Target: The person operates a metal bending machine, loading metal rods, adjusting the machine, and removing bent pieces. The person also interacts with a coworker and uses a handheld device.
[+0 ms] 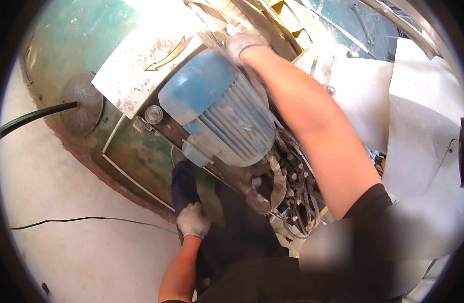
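Dark clothing fills the lower edge, with the person's right forearm stretching up past the motor. The motor, blue and finned, sits at the centre, tilted, above a green casing. The right hand, gloved, is beyond the motor's blue end, beside a brown frame; glare and its angle hide the fingertips, so whether it grips anything cannot be told. The left hand, also gloved, rests on a navy trouser leg; it looks bunched, but whether it clutches the cloth cannot be told. Tangled wires lie right of the motor; left stands a white plate bearing an arrow.
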A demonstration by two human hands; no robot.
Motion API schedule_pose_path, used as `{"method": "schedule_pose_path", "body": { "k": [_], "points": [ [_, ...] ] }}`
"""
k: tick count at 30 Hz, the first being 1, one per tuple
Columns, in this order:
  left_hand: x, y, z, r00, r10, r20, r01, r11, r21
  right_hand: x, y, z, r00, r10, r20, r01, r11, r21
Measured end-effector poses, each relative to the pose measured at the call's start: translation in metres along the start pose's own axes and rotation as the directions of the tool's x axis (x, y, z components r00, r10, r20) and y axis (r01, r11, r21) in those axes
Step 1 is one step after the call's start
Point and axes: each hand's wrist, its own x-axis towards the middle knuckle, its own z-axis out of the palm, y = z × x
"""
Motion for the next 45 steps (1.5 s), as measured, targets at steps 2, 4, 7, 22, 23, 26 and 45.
{"method": "schedule_pose_path", "body": {
  "k": [2,4,7,22,23,26,45],
  "points": [
    [0.009,-0.001,-0.001,1.0,-0.006,-0.025,0.006,1.0,0.022,-0.012,0.019,-0.034,0.989,0.002,-0.148,0.001,1.0,0.021],
    [0.011,-0.001,-0.005,1.0,-0.003,-0.008,0.003,1.0,0.014,-0.057,0.041,-0.041,0.828,0.115,-0.548,0.009,0.976,0.219],
    [0.013,0.007,-0.014,1.0,-0.008,0.002,0.008,1.0,0.011,-0.161,0.062,-0.079,0.841,0.389,-0.376,-0.043,0.741,0.67],
    [0.01,0.053,0.003,0.999,0.028,0.033,-0.03,0.998,0.059,-0.288,0.108,0.124,0.623,0.721,-0.302,0.317,0.12,0.941],
    [0.008,0.056,0.004,0.999,0.025,0.046,-0.028,0.998,0.064,-0.289,0.11,0.126,0.625,0.717,-0.31,0.328,0.119,0.937],
    [0.006,0.062,0.015,0.999,0.026,0.046,-0.03,0.997,0.074,-0.29,0.117,0.129,0.629,0.702,-0.335,0.351,0.127,0.927],
    [0.01,0.05,0.01,0.997,0.035,0.063,-0.038,0.997,0.06,-0.269,0.1,0.101,0.628,0.622,-0.468,0.303,0.358,0.883]
  ]
}}
